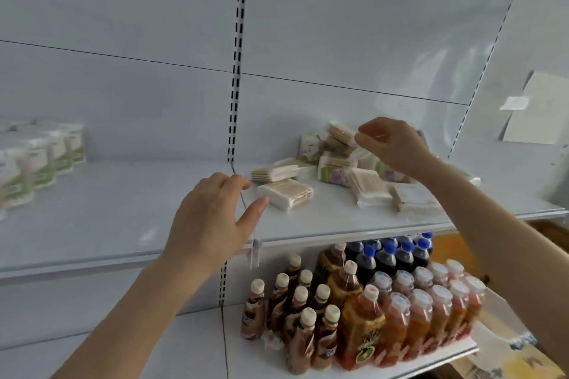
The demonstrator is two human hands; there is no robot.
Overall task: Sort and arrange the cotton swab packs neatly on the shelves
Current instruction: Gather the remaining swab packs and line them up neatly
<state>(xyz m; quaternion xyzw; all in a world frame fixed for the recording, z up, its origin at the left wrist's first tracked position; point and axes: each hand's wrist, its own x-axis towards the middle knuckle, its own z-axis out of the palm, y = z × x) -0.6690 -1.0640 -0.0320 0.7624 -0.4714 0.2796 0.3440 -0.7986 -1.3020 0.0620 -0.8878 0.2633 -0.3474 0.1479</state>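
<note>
A loose heap of cotton swab packs [345,160] lies on the right half of the upper white shelf [123,209]. One clear pack of wooden-stick swabs [286,193] lies apart at the heap's left. My left hand [209,218] hovers just left of that pack, fingers spread, its thumb almost touching the pack's corner. My right hand [391,144] hangs above the heap with fingers loosely curled and holds nothing. At the far left of the shelf stand rows of green-and-white packs [34,160], upright and tidy.
A slotted upright rail [237,55] divides the white back panel. On the lower shelf stand several brown, orange and dark drink bottles [369,304]. A white board [538,111] leans at the far right.
</note>
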